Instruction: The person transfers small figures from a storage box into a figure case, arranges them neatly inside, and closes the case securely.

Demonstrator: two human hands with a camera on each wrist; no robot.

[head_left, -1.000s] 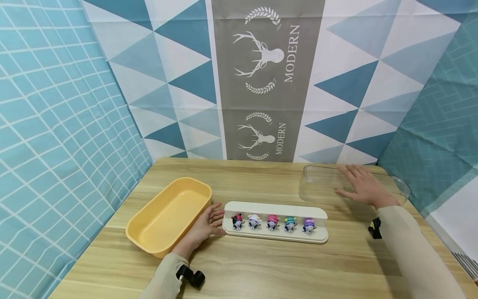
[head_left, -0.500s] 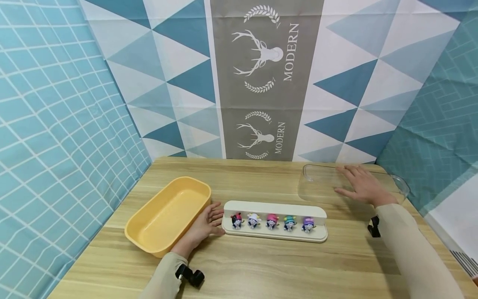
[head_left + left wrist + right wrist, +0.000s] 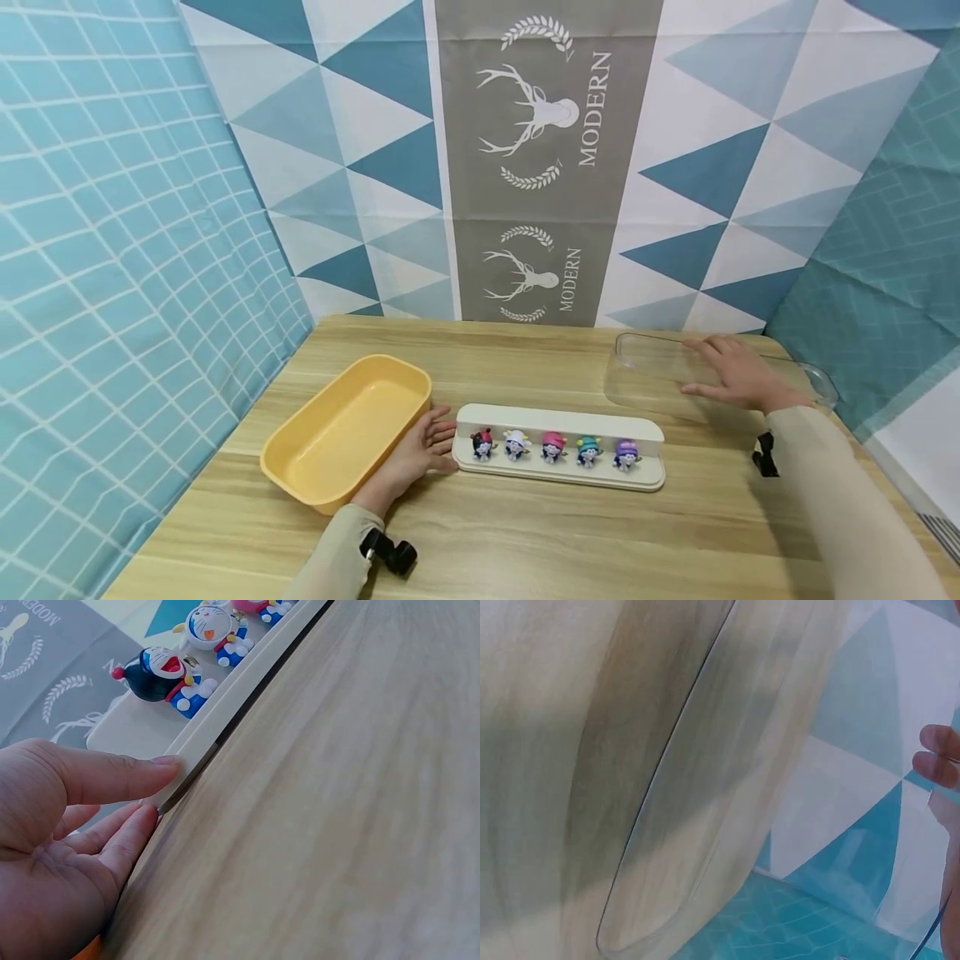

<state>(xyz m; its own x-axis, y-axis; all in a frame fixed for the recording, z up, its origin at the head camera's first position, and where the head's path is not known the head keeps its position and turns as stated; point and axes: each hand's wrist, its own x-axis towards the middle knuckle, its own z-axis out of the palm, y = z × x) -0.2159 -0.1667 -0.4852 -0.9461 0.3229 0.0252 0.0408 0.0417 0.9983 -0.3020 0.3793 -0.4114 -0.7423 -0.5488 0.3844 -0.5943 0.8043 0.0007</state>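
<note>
A long cream display stand (image 3: 558, 472) with a low back wall lies mid-table. Several small cartoon cat figurines (image 3: 553, 447) stand on it in a row, with black-and-red, white, pink, teal and purple caps. My left hand (image 3: 411, 450) pinches the stand's left end: in the left wrist view, the thumb (image 3: 127, 778) lies on the base edge, fingertips just beneath. At the back right, my right hand (image 3: 742, 377) grips a clear box-shaped cover (image 3: 628, 379) from above, thumb on the near side, fingers on the far side. Only its fingertips (image 3: 936, 766) and part of the palm enter the right wrist view.
A yellow basin (image 3: 351, 442) with nothing in it stands left of the stand, against my left forearm. The wooden table (image 3: 555, 542) ends at a patterned cloth backdrop (image 3: 405, 158), with a blue grid cloth (image 3: 112, 250) on the left.
</note>
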